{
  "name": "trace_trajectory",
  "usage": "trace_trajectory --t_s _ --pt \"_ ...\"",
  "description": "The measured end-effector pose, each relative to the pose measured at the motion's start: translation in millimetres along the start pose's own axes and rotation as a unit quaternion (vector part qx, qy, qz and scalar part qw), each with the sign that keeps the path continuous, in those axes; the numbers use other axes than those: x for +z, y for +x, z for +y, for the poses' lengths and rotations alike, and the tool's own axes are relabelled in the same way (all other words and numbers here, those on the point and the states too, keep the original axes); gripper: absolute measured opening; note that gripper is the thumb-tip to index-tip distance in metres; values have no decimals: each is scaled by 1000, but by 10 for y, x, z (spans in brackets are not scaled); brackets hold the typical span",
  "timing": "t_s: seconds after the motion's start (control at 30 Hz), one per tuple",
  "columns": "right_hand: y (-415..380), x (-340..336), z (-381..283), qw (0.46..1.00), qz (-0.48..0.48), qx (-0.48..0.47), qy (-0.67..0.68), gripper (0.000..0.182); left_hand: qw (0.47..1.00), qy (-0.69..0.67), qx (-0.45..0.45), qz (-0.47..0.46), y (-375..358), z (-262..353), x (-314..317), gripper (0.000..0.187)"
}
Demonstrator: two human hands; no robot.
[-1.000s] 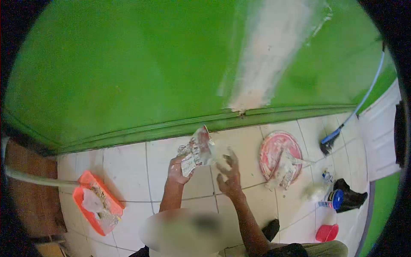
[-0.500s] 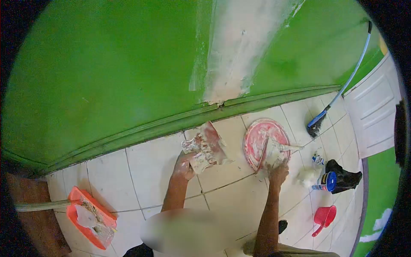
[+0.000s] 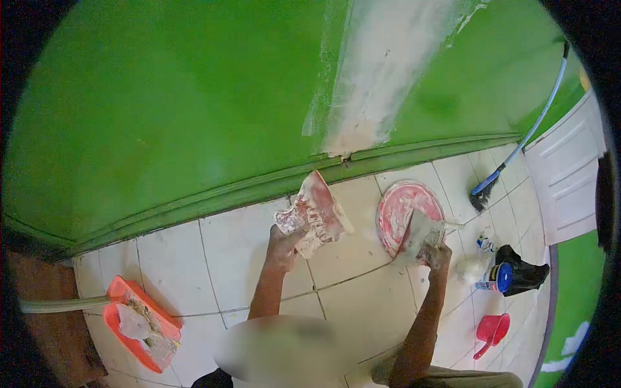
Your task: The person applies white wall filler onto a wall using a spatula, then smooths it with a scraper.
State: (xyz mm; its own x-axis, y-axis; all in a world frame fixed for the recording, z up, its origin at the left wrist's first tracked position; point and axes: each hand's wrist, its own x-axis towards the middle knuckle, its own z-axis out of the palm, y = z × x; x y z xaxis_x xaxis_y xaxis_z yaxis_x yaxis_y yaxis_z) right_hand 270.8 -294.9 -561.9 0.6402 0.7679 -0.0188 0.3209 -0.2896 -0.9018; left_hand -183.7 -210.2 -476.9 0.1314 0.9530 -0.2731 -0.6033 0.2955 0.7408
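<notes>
My left hand (image 3: 283,249) grips a reddish, putty-caked flat piece (image 3: 317,213), held above the tiles with its pointed end toward the wall. My right hand (image 3: 437,255) is closed on a putty-smeared trowel (image 3: 420,231), whose pale handle sticks out to the right. The trowel's blade overlaps a round red lid (image 3: 396,197) coated with whitish putty on the floor. Ahead, a broad strip of pale putty (image 3: 369,84) runs down the green wall to the skirting, where a small dark gap shows.
An orange dustpan (image 3: 136,346) with debris lies at left. On the right are a blue-handled broom (image 3: 530,129) leaning on the wall, a blue-lidded tub (image 3: 498,278), a black bag (image 3: 527,275), a red dipper (image 3: 493,328) and a white door (image 3: 563,168).
The trowel's blade has turned and shifted on the red lid, and my right hand with it. My left hand's flat piece has tilted slightly. The whole view has shifted a little.
</notes>
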Motion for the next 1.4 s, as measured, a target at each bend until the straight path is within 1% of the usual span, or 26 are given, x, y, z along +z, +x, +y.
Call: trace_trajectory --t_s 0.03,0.1,0.17,0.2,0.23,0.3,0.4,0.47,0.57,0.63,0.67,0.7,0.73,0.8,0.83,0.93,0.97,1.03,1.07,1.13,1.17,1.23,1.27,1.3,1.37,1.4 --pt "0 15 -167 980 -39 100 168 29 1000 15 10 -4 -38 42 24 41" --pt "-146 18 -671 989 -33 82 116 32 999 29 17 -10 -42 67 18 39" --pt "-364 26 -1070 958 66 66 270 30 999 31 4 -22 -31 26 -33 40" --pt "-453 54 -1112 956 9 -83 281 35 999 30 -1 -25 -30 -15 -31 40" --pt "-448 31 -1060 956 13 -84 280 35 999 34 17 -17 -26 -47 -29 40" --pt "-328 44 -818 905 -130 -44 402 43 999 36 37 -10 -30 -53 15 39" --pt "-611 382 -1114 916 -121 34 381 41 998 49 41 15 -77 -20 95 36" --pt "-798 628 -1246 918 -126 54 372 37 986 157 44 12 -59 -42 54 37" --pt "-1013 1054 -1500 930 -116 81 338 34 972 222 82 6 -112 47 195 39" --pt "-1147 1252 -1446 953 -153 32 259 42 953 278 116 -13 -150 36 200 40" --pt "-1224 1358 -1484 973 -118 -57 188 39 953 279 114 -19 -127 -68 143 44" --pt "-1295 1466 -1500 973 -122 -57 187 39 953 280 110 -24 -115 -121 107 49" --pt "-1365 1558 -1508 980 -92 -44 169 40 937 324 129 -31 -146 -86 131 37" --pt "-1448 1667 -1591 974 -79 -17 213 51 907 388 157 -43 -145 -119 92 37" --pt "-1414 1679 -1587 973 -80 -17 214 51 872 451 182 -55 -149 -121 89 37" --pt "-1370 1721 -1702 974 -98 -33 200 49 870 462 163 -53 -200 -119 97 39" --pt "-1385 1704 -1813 961 -105 -8 254 46 869 464 163 -51 -201 -112 77 39" --pt "-1386 1715 -1887 945 -112 17 308 44 812 559 147 -81 -204 -31 55 42" --pt "-1368 1737 -1861 934 -114 13 339 42 812 559 148 -79 -218 19 47 42" --pt "-1331 1736 -1874 922 -120 9 369 41 855 511 -10 -93 -314 307 174 43" --pt "-1294 1704 -1898 917 -122 37 378 42 855 511 -9 -90 -292 232 41 43" --pt "-1198 1708 -1935 912 -124 65 387 44 866 451 169 -134 -215 11 -323 44" --pt "-1138 1742 -1930 888 -107 18 447 45 866 451 168 -135 -256 60 -407 44" --pt "-1086 1765 -1913 858 -90 -30 505 47 893 420 133 -95 -301 129 -505 42" --pt "-1009 1797 -1919 883 -82 -47 460 43 915 388 98 -53 -372 288 -673 41" --pt "-972 1851 -1974 862 -47 36 504 35 922 387 -7 -7 -409 387 -741 39"
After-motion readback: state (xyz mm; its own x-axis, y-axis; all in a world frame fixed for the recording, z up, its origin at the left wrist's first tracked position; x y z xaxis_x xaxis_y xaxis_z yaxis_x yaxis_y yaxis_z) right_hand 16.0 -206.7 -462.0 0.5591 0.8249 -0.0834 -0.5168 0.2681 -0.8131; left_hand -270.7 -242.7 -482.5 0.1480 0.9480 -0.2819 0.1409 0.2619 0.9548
